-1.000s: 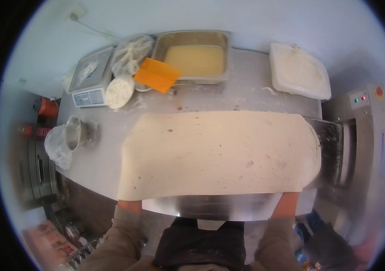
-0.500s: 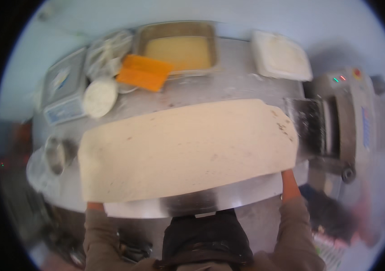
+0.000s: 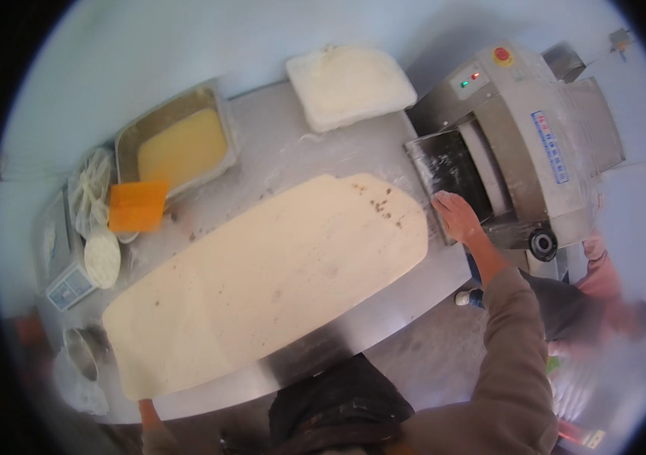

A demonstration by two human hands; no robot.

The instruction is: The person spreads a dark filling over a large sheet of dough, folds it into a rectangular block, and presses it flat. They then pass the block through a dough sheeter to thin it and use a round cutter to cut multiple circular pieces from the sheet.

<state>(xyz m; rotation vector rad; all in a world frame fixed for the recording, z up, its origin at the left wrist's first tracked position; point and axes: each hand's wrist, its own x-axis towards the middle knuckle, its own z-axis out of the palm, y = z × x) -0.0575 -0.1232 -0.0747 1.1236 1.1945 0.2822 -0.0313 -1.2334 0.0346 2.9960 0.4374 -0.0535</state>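
A long, pale sheet of rolled dough (image 3: pixel 270 277) lies slantwise across the steel table, with several brown specks near its far right end. At its near left corner is my left hand (image 3: pixel 145 408), with the fingers hidden beneath or behind the dough edge. My right hand (image 3: pixel 459 218) is off the dough, beside its right end. Its fingers are stretched out at the edge of the dark, flour-dusted feed plate (image 3: pixel 448 171) of a steel roller machine (image 3: pixel 520 129). Nothing shows in that hand.
A steel pan of yellowish contents (image 3: pixel 224 152) stands at the back left, with an orange flat piece (image 3: pixel 138 206) by it. Nearby are a scale (image 3: pixel 70 287), a bowl of white powder (image 3: pixel 101 258) and a metal cup (image 3: pixel 80 353). A white tub (image 3: pixel 349 83) sits behind. Another person (image 3: pixel 565 299) is at right.
My right hand has left the dough's near right edge and moved up to the machine's plate. My left hand stays at the left corner. The whole view has turned toward the right.
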